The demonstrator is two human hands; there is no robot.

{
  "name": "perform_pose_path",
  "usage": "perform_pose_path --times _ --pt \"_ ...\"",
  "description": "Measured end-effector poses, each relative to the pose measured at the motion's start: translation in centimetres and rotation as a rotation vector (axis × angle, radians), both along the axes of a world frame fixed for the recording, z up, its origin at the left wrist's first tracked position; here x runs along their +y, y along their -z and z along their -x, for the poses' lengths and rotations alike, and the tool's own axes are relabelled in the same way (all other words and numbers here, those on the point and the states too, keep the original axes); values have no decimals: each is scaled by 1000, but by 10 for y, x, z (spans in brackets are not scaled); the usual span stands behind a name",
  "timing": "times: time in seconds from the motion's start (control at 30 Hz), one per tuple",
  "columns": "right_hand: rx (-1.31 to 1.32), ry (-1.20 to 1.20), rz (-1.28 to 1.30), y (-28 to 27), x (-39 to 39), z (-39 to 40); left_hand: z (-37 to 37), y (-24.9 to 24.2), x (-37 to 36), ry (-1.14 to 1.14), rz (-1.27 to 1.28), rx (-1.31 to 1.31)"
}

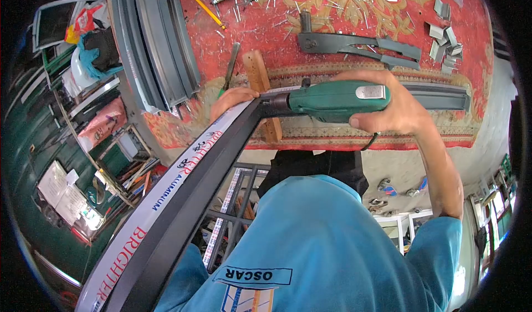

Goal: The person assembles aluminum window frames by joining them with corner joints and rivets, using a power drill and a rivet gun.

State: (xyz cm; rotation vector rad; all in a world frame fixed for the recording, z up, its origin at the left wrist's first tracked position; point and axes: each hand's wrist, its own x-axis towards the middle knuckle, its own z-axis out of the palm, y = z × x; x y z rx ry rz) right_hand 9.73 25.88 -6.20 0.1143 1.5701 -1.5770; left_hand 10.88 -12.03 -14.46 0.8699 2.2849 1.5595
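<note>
My right hand (390, 104) grips a green power drill (332, 100), its thumb along the near side. The drill lies level, and its dark chuck (275, 105) points left against the end of a long dark aluminum profile (183, 206). A white protective film with red "BRIGHTER" lettering covers one face of that profile, which slants toward me at lower left. My left hand (235, 100) is closed around the profile's far end, close to the chuck. A wooden block (256, 73) lies under the joint. Another dark profile (438, 98) extends to the right behind the drill. The bit is hidden.
A hand riveter (357, 47) lies on the red patterned cloth (210, 51) among scattered rivets. Cut metal brackets (444, 43) sit at the right, a screwdriver (231, 65) and yellow pencil (205, 8) at the left. Stacked dark profiles (152, 40) line the left edge.
</note>
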Motion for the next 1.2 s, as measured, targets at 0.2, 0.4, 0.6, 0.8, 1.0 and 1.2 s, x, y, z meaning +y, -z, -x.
perform_pose_path --times 0.2,0.4,0.6,0.8,1.0,1.2 --pt "44 -5 -11 1 0 -3 -2 -2 2 -24 -19 -31" --pt "54 -25 -29 -1 0 -1 0 4 -4 34 -114 -162" --pt "66 -4 25 0 0 -2 -1 -5 2 -21 -23 -55" --pt "74 -16 -12 -2 -2 -8 -8 -13 9 -89 7 -88" --pt "123 67 10 -3 -4 -13 -7 -9 0 -33 78 -52" --pt "126 27 -7 -8 -8 -12 -4 -6 -3 60 106 8"
